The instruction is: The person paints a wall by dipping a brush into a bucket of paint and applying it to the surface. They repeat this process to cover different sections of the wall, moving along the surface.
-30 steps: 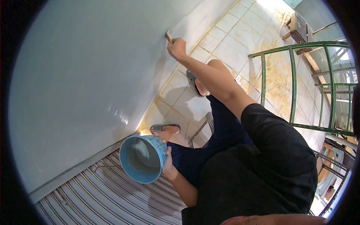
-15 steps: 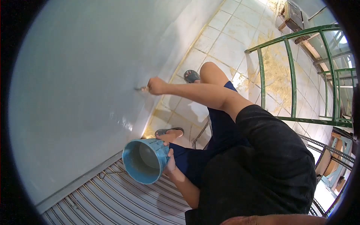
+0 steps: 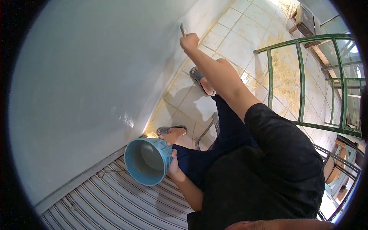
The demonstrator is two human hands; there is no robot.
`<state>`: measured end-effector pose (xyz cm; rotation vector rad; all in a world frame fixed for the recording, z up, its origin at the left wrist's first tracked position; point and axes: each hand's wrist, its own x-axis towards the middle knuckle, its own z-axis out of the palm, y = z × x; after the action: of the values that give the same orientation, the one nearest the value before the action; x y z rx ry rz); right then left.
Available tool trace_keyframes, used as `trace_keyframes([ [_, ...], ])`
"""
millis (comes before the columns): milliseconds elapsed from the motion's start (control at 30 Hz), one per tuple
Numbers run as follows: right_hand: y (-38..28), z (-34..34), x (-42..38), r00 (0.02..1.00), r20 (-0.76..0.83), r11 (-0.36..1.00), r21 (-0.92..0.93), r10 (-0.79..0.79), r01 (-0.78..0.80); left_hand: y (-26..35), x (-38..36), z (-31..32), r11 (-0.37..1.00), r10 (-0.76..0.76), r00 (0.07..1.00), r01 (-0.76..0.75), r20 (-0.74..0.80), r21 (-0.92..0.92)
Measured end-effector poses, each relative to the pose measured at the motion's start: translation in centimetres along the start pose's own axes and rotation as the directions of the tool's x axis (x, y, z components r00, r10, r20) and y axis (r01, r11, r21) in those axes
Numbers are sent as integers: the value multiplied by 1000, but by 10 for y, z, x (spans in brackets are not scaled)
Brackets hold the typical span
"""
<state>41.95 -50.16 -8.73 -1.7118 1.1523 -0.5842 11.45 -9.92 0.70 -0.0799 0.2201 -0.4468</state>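
My left hand (image 3: 173,161) is wrapped around the side of a blue bucket (image 3: 133,163), which tilts toward me and shows pale liquid inside. Its outer wall is smeared with dried paint. My right hand (image 3: 189,42) is closed around a small paintbrush (image 3: 183,30), with the arm stretched out toward the far part of the wall. The brush tip overlaps the pale grey-blue wall (image 3: 84,76) in this view. Wet, shiny streaks (image 3: 127,119) show low on the wall above the bucket.
A ribbed metal shutter (image 3: 103,195) lies below the bucket. White floor tiles (image 3: 226,34) carry yellowish stains. Green metal frame (image 3: 301,76) stands to the right, with a wooden stool (image 3: 303,21) beyond it. My sandalled feet (image 3: 201,80) are close to the wall's base.
My right hand has moved up and to the right along the wall with the paintbrush, whose tip now points upward. The bucket stays in my left hand, almost unmoved.
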Motion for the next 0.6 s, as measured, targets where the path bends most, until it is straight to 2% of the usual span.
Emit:
trace_keyframes([
  [67,-12,-8,2,993,105,998,40,49,-54,2,-3,0,1000,0,1000,0,12,20],
  [100,-16,-6,-5,988,148,997,63,-45,36,4,-4,0,999,-6,1000,5,17,43],
  [133,-18,-2,-16,988,150,997,62,-47,38,5,-5,-1,999,-3,1000,2,19,41],
  [200,-18,9,-48,944,204,965,27,-260,260,9,-7,-5,999,-4,999,2,44,43],
  [267,-6,19,-80,891,229,918,35,-393,396,7,-7,-4,998,1,998,-4,58,57],
  [333,4,30,-110,852,323,907,60,-412,416,8,-5,-3,997,4,997,-10,73,79],
  [400,5,22,-139,753,509,896,90,-417,435,8,-3,-3,998,-23,997,19,68,57],
  [433,6,18,-152,756,504,896,92,-418,434,6,-3,-2,998,-27,997,23,70,60],
  [500,7,16,-167,476,737,801,147,-480,581,-1,-2,4,999,-20,998,17,55,41],
  [600,13,15,-160,448,709,793,262,-545,550,-2,-2,2,997,-5,1000,3,27,82],
])
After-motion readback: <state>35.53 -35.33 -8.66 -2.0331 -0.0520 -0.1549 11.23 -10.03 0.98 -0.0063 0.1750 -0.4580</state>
